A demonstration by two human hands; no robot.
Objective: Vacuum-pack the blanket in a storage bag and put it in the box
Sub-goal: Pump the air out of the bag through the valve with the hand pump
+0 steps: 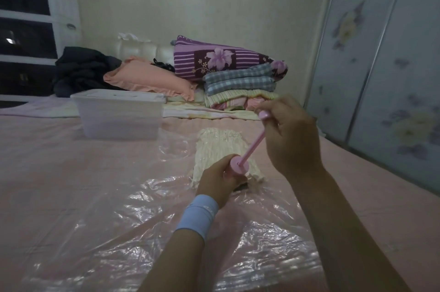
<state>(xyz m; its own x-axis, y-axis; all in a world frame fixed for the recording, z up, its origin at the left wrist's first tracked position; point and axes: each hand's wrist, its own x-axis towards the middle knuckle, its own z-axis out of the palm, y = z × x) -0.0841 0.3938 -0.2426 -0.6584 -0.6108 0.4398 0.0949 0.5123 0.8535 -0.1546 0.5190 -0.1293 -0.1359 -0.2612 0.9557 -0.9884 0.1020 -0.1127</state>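
Note:
A clear plastic storage bag point(123, 220) lies spread over the pink bed. Inside it, near the middle, sits a cream blanket point(219, 146), shrunk and wrinkled. A pink hand pump point(239, 166) stands on the bag over the blanket's near end. My left hand point(217, 183), with a light blue wristband, grips the pump's barrel. My right hand point(290, 134) holds the pump's handle, with the pink rod drawn out up and to the right. A translucent white box point(119, 122) with its lid on stands on the bed behind and to the left.
Folded bedding point(238, 82), a peach pillow point(147, 79) and dark clothes point(83, 70) are piled at the head of the bed. A white drawer unit point(35, 22) stands at the left. Sliding wardrobe doors point(385, 77) run along the right.

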